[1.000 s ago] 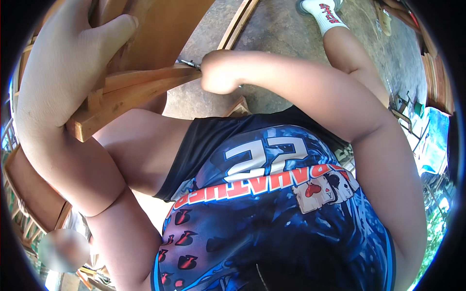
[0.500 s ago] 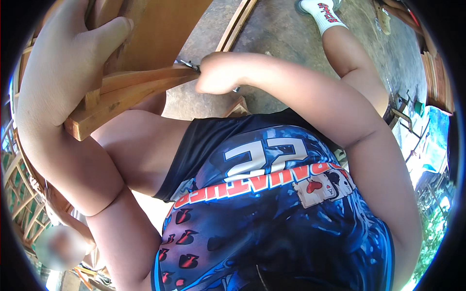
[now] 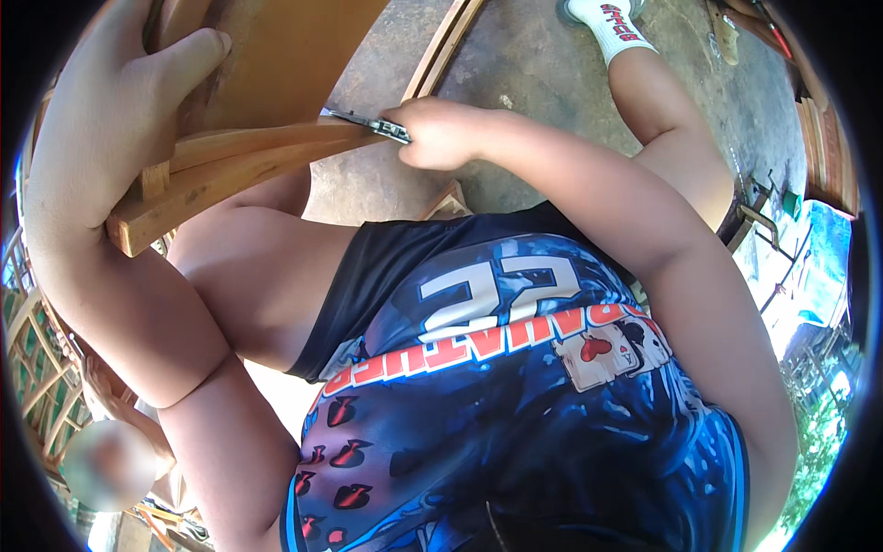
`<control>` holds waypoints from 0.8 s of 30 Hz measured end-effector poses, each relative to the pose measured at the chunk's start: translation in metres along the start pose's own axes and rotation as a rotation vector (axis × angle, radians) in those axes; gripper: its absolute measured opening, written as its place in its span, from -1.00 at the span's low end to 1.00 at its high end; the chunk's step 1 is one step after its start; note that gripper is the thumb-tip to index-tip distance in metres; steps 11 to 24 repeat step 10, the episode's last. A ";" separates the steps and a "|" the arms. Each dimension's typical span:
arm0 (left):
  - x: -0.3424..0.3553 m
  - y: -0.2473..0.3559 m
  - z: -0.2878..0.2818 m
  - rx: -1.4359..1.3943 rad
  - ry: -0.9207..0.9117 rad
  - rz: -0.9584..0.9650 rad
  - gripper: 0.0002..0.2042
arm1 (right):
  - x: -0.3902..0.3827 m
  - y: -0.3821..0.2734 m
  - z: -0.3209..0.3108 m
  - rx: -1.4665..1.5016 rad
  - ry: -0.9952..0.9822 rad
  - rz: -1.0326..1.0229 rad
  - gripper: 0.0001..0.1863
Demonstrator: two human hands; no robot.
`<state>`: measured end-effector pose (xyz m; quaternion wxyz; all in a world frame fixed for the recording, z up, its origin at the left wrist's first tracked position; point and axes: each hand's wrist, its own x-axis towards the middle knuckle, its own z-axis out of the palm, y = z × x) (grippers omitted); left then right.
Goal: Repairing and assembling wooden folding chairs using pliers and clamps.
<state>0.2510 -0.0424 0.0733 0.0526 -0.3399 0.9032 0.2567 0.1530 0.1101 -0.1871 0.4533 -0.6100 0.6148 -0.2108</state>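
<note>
Varnished brown wood furniture, with a broad panel (image 3: 294, 55) and a narrow rail (image 3: 239, 184) along its near side, stands at the upper left. My left hand (image 3: 120, 101) grips its left side. The thumb lies over the panel's edge, while the other fingers are mostly hidden. My right hand (image 3: 441, 132) is closed round a slim metal knife (image 3: 391, 129) with a slotted handle. Its thin blade points left, lying at the far right end of the rail by the panel; whether it touches the wood I cannot tell.
Long wooden strips (image 3: 441, 51) lie on the grey concrete floor (image 3: 524, 55) beyond my right hand. A small wood piece (image 3: 449, 200) is near my shorts. At the right are a metal clamp (image 3: 759, 221) and stacked boards (image 3: 828, 156). Another person (image 3: 138, 432) is at the lower left.
My right hand has shifted slightly right and turned, showing more of the knife's handle and blade. My left hand and the wood furniture have moved a little left.
</note>
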 end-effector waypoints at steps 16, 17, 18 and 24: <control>-0.012 0.012 -0.014 0.053 -0.077 -0.114 -0.36 | -0.006 -0.073 -0.036 -0.156 -0.265 0.166 -0.65; -0.012 0.012 -0.014 0.053 -0.077 -0.114 -0.36 | -0.006 -0.073 -0.036 -0.156 -0.265 0.166 -0.65; -0.012 0.012 -0.014 0.053 -0.077 -0.114 -0.36 | -0.006 -0.073 -0.036 -0.156 -0.265 0.166 -0.65; -0.012 0.012 -0.014 0.053 -0.077 -0.114 -0.36 | -0.006 -0.073 -0.036 -0.156 -0.265 0.166 -0.65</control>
